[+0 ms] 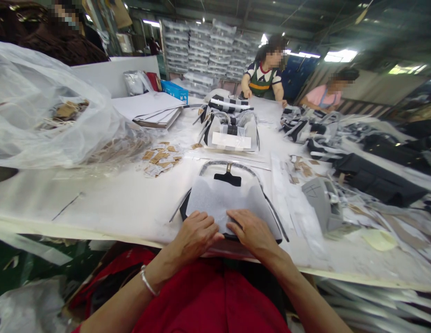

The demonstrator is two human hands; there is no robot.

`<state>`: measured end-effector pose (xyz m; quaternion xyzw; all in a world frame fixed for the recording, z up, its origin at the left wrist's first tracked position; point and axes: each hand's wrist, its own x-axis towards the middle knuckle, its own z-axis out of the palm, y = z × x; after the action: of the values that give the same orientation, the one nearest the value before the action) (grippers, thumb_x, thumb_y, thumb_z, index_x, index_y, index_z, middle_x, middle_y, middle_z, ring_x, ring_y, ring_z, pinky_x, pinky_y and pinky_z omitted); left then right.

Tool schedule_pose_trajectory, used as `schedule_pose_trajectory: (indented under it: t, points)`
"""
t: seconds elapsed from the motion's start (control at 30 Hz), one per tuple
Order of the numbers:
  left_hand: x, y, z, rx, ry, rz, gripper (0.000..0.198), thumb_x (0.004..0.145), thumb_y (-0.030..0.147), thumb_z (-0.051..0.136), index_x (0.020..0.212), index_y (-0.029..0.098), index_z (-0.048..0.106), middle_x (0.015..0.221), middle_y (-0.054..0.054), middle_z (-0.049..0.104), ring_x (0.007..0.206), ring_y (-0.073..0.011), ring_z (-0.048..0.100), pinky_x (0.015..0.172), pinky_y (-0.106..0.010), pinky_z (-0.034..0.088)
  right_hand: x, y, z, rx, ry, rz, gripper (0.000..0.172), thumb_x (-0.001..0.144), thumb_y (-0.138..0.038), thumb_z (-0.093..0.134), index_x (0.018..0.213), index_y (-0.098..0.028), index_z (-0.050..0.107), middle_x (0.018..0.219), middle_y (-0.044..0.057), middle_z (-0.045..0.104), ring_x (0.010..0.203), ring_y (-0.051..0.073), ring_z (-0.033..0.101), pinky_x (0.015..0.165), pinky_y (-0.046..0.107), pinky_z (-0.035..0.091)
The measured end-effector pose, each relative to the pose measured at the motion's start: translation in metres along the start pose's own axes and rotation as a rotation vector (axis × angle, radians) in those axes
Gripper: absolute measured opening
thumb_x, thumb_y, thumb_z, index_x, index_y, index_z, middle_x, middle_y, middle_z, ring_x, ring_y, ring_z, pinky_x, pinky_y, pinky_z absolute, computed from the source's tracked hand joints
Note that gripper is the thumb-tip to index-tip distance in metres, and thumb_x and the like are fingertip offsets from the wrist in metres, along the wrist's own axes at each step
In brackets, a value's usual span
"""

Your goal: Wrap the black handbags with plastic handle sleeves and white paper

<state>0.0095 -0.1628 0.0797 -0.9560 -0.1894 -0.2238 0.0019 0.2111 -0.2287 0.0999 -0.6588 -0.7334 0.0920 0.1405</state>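
A black bag point(182, 210) lies on the table near its front edge, most of its front covered by a whitish sheet point(215, 196). Its handle point(252, 172) is wrapped in clear film and arches away from me. A black flap with a metal clasp point(228, 178) shows above the sheet. My left hand point(198, 232) rests at the bag's lower left edge, fingers curled together over the sheet, thumb pointing right. My right hand point(252, 230) lies on the lower right part of the sheet, fingers extended and thumb apart. The sheet's edge under my hands is hidden.
Behind the bag is another wrapped bag point(231, 141). Brown tags point(161, 158) and a large plastic sack point(52, 111) lie left, near stacked boards point(159, 121). A grey tape dispenser point(317, 206) and dark bags point(378, 178) lie right. People work across the table.
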Motion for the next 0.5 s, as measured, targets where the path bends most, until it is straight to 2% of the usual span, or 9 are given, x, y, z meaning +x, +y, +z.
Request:
schedule_pose_trajectory:
  t: [0.1, 0.17, 0.27, 0.37, 0.43, 0.5]
  points:
    - [0.014, 0.011, -0.008, 0.055, -0.192, -0.153, 0.025, 0.097, 0.025, 0.048, 0.076, 0.017, 0.058, 0.072, -0.005, 0.063, 0.072, -0.0214, 0.062, 0.067, -0.035, 0.043, -0.002, -0.002, 0.006, -0.029, 0.031, -0.019, 0.031, 0.093, -0.025, 0.058, 0.123, -0.017, 0.063, 0.12, 0.01, 0.069, 0.111, 0.025, 0.063, 0.097, 0.039, 0.051]
    - [0.027, 0.015, -0.008, 0.06, -0.339, -0.244, 0.015, 0.096, 0.015, 0.047, 0.088, 0.015, 0.059, 0.077, -0.007, 0.065, 0.073, -0.0226, 0.066, 0.064, -0.033, 0.045, -0.003, -0.001, 0.012, -0.014, 0.061, -0.013, 0.03, 0.093, -0.024, 0.059, 0.122, -0.017, 0.063, 0.119, 0.01, 0.069, 0.11, 0.026, 0.064, 0.097, 0.041, 0.051]
    - [0.045, 0.014, -0.001, 0.037, -0.465, -0.277, 0.016, 0.094, 0.01, 0.045, 0.105, 0.015, 0.056, 0.083, -0.007, 0.067, 0.073, -0.0225, 0.068, 0.061, -0.032, 0.048, -0.005, 0.002, 0.02, 0.046, 0.152, -0.01, 0.029, 0.09, -0.021, 0.061, 0.119, -0.018, 0.064, 0.117, 0.01, 0.07, 0.109, 0.025, 0.064, 0.098, 0.041, 0.052]
    - [0.05, 0.008, 0.013, 0.045, -0.392, -0.146, 0.015, 0.092, 0.011, 0.048, 0.103, 0.018, 0.057, 0.091, -0.006, 0.068, 0.083, -0.0237, 0.067, 0.072, -0.036, 0.053, -0.008, 0.006, 0.027, 0.106, 0.267, -0.025, 0.027, 0.087, -0.015, 0.061, 0.114, -0.02, 0.065, 0.116, 0.01, 0.071, 0.107, 0.024, 0.066, 0.101, 0.041, 0.05]
    - [0.046, 0.004, 0.025, 0.075, -0.263, -0.039, 0.019, 0.088, 0.008, 0.05, 0.101, 0.02, 0.058, 0.096, -0.006, 0.068, 0.089, -0.024, 0.066, 0.08, -0.038, 0.054, -0.008, 0.009, 0.032, 0.149, 0.318, -0.037, 0.026, 0.086, -0.013, 0.061, 0.111, -0.022, 0.065, 0.113, 0.007, 0.072, 0.105, 0.023, 0.067, 0.103, 0.04, 0.05]
    - [0.036, -0.002, 0.039, 0.063, -0.112, -0.026, 0.031, 0.083, 0.001, 0.048, 0.104, 0.021, 0.059, 0.095, -0.003, 0.07, 0.084, -0.0201, 0.068, 0.079, -0.032, 0.055, -0.008, 0.014, 0.043, 0.186, 0.363, -0.056, 0.025, 0.086, -0.016, 0.062, 0.109, -0.024, 0.065, 0.11, 0.004, 0.073, 0.101, 0.021, 0.068, 0.102, 0.037, 0.05]
